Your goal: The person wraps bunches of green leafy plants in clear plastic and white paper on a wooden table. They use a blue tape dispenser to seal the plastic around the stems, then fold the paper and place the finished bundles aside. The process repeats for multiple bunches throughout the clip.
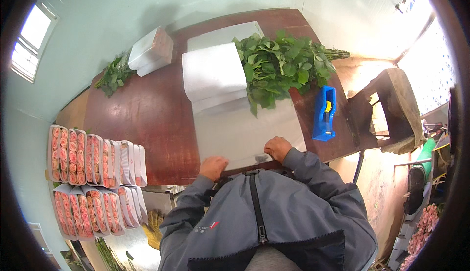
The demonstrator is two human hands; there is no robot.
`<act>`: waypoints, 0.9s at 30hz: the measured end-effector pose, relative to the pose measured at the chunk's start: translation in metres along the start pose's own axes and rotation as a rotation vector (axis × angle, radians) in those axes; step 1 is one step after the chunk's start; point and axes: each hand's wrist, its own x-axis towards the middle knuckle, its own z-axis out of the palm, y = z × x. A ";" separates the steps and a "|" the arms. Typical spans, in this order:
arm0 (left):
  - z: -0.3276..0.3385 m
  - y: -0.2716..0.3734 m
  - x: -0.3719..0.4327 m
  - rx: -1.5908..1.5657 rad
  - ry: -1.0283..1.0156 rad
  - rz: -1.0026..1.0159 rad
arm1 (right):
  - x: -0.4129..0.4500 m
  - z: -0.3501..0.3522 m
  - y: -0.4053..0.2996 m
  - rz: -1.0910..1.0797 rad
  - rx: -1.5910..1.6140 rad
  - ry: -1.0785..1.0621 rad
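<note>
A flat pale wrapping sheet (246, 133) lies before me on the reddish-brown table (154, 124). My left hand (213, 167), slightly blurred, is at the sheet's near left corner; whether its fingers pinch it is unclear. The fingers of my right hand (278, 148) are curled on the near edge, farther right. Across the sheet's far part lies a leafy flower bunch (282, 59), its stems pointing right. White wrapping (214, 74) covers its left end and hides the blooms. A blue tape dispenser (324, 114) with a yellow core stands right of the sheet.
A second wrapped bunch (152, 50) rests at the table's far left. Several wrapped bunches of pink roses (77, 157) are stacked in two rows at left. Beside the table's right edge is a brown cloth-draped stand (398, 113). A yellow glove (154, 230) hangs below left.
</note>
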 end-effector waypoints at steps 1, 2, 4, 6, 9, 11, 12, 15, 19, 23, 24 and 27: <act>-0.003 0.001 0.003 0.000 -0.009 -0.030 | -0.002 0.000 0.000 -0.007 0.077 0.050; -0.008 0.003 0.006 0.000 -0.017 -0.060 | -0.005 0.000 -0.001 -0.015 0.153 0.099; -0.025 0.014 0.016 -0.027 0.033 -0.095 | -0.009 -0.011 -0.009 -0.074 0.183 0.232; -0.030 0.014 0.021 -0.058 0.114 -0.135 | -0.016 -0.025 -0.021 -0.171 0.089 0.396; -0.034 0.008 0.028 -0.099 0.247 -0.146 | -0.012 -0.027 -0.007 -0.194 0.047 0.523; -0.055 0.016 0.037 -0.103 0.285 -0.086 | -0.009 -0.040 -0.001 -0.142 0.001 0.425; -0.063 0.019 0.040 -0.068 0.307 -0.070 | -0.008 -0.048 -0.001 -0.118 -0.021 0.376; -0.101 0.030 0.056 0.033 0.374 0.004 | 0.000 -0.082 -0.009 -0.171 0.123 0.455; -0.170 0.040 0.107 0.180 0.400 0.161 | 0.006 -0.141 0.008 -0.183 0.105 0.595; -0.206 0.002 0.162 0.146 0.360 0.076 | 0.025 -0.214 0.034 -0.081 0.256 0.588; -0.214 -0.008 0.177 0.112 0.329 0.064 | 0.035 -0.226 0.045 0.025 0.377 0.542; -0.234 -0.040 0.229 -0.084 0.233 0.017 | 0.084 -0.257 0.096 0.116 0.419 0.496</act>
